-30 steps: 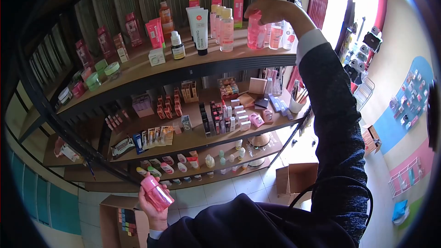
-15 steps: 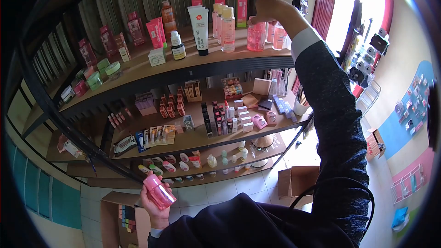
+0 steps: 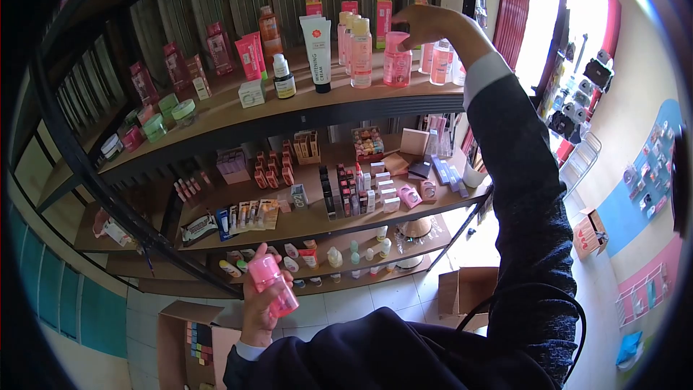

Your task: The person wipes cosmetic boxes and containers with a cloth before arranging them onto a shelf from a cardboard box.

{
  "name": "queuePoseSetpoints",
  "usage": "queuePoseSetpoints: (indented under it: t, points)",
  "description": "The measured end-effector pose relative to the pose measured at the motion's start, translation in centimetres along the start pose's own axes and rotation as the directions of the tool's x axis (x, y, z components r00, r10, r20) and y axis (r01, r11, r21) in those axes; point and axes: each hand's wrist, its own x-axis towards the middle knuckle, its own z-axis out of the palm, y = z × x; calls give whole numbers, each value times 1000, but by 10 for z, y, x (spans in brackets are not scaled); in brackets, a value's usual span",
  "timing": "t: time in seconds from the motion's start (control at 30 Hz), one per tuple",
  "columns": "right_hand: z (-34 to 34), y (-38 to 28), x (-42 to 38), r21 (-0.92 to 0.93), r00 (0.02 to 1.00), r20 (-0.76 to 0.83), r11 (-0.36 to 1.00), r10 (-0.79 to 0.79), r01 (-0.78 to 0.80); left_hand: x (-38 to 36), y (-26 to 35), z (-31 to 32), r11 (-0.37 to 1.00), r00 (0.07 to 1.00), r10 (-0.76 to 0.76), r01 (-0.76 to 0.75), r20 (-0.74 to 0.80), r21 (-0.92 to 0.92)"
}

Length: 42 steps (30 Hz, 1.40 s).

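Note:
My left hand (image 3: 258,310) is wrapped around a pink see-through bottle (image 3: 266,271) with a pink cap, low in front of the shelves. My right hand (image 3: 440,27) is raised at the top shelf, fingers curved and apart, holding nothing. Just below and left of its fingertips stands a similar pink bottle (image 3: 397,65), upright near the shelf's front edge. Pale pink bottles with yellowish caps (image 3: 361,54) are lined up to its left. More clear pink bottles (image 3: 441,65) stand under my right wrist, partly hidden by it.
Along the top shelf (image 3: 289,107) stand a white whitening cream tube (image 3: 317,54), a dropper bottle (image 3: 283,79) and green jars (image 3: 154,127). Small cosmetics fill the middle shelf (image 3: 303,227). Open cardboard boxes (image 3: 167,339) rest on the floor, and a black post (image 3: 108,195) slants at left.
My right hand has let go of the pink bottle on the top shelf and drawn slightly up and right. My left hand has lifted its bottle up and to the right.

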Motion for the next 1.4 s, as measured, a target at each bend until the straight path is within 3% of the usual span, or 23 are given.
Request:
queuePoseSetpoints:
  t: [0.07, 0.13, 0.17, 0.2, 0.23, 0.3, 0.33, 0.4, 0.47, 0.57, 0.67, 0.73, 0.77, 0.83, 0.93, 1.0, 1.07, 1.1, 1.13, 1.17, 1.23, 1.3, 1.4]
  points:
    - [-14, -24, -34, -115, 937, -350, 993, -18, -24, 10, 12, 16, 999, 1000, -26, 26, 10, 20]
    - [-22, -54, -61, 133, 927, -355, 975, -120, 178, 20, 21, 40, 957, 972, 158, -194, 173, 217]
    - [-9, -74, -79, 470, 955, -224, 836, -196, 282, 25, 28, 53, 957, 973, 160, -195, 169, 216]
    - [0, -103, -107, 426, 859, -178, 749, -480, 507, 30, 34, 67, 924, 943, 204, -274, 263, 267]
    - [1, -128, -133, 414, 817, 3, 744, -577, 524, 36, 39, 79, 881, 902, 237, -356, 361, 311]
    - [41, -149, -152, 337, 643, -163, 571, -748, 749, 48, 41, 100, 854, 843, 317, -453, 435, 255]
    - [44, -148, -152, 339, 642, -164, 568, -749, 750, 53, 41, 108, 819, 773, 395, -541, 496, 190]
    - [51, -146, -153, 574, 690, -126, 515, -713, 637, 61, 43, 124, 849, 785, 386, -508, 484, 147]
    - [29, -129, -149, 507, 766, -48, 644, -641, 572, 70, 45, 129, 874, 793, 380, -476, 476, 96]
    - [18, -102, -138, 398, 788, -148, 693, -598, 601, 75, 47, 134, 974, 826, -9, -120, 563, 192]
    - [21, -87, -130, 422, 748, -247, 626, -616, 655, 78, 38, 146, 975, 885, -5, -98, 465, 197]
    - [7, -88, -136, 578, 939, -78, 753, -334, 316, 83, 36, 157, 959, 877, 69, -189, 476, 210]
    - [2, -89, -136, 576, 939, -81, 753, -333, 317, 86, 34, 162, 946, 875, 164, -270, 455, 178]
    - [-5, -88, -135, 357, 957, -23, 892, -289, 278, 92, 30, 169, 923, 863, 262, -355, 432, 148]
    - [-6, -80, -132, 415, 938, -142, 842, -315, 346, 104, 25, 175, 875, 820, 358, -462, 446, 146]
    - [-23, -63, -131, 374, 900, -275, 825, -339, 425, 109, 21, 176, 733, 712, 553, -662, 432, 154]
    - [-57, -36, -129, 390, 880, -353, 805, -317, 447, 105, 32, 166, 688, 741, 538, -662, 403, 299]
    - [-72, -15, -116, 12, 657, -505, 757, -560, 654, 105, 32, 159, 678, 732, 541, -671, 414, 300]
    - [-82, -18, -115, 159, 707, -566, 786, -423, 597, 104, 32, 153, 669, 724, 544, -679, 424, 302]
    - [-104, -20, -120, 194, 855, -480, 927, -195, 320, 103, 29, 148, 670, 724, 542, -679, 426, 301]
    - [-107, 2, -81, -119, 764, -552, 938, -334, 325, 101, 22, 137, 736, 773, 496, -616, 394, 282]
    - [-101, 17, -33, -238, 785, -479, 919, -393, 315, 100, 13, 126, 748, 791, 481, -595, 377, 293]
    - [-71, 32, 28, -268, 890, -389, 953, -240, 140, 96, 5, 107, 760, 816, 458, -565, 353, 320]
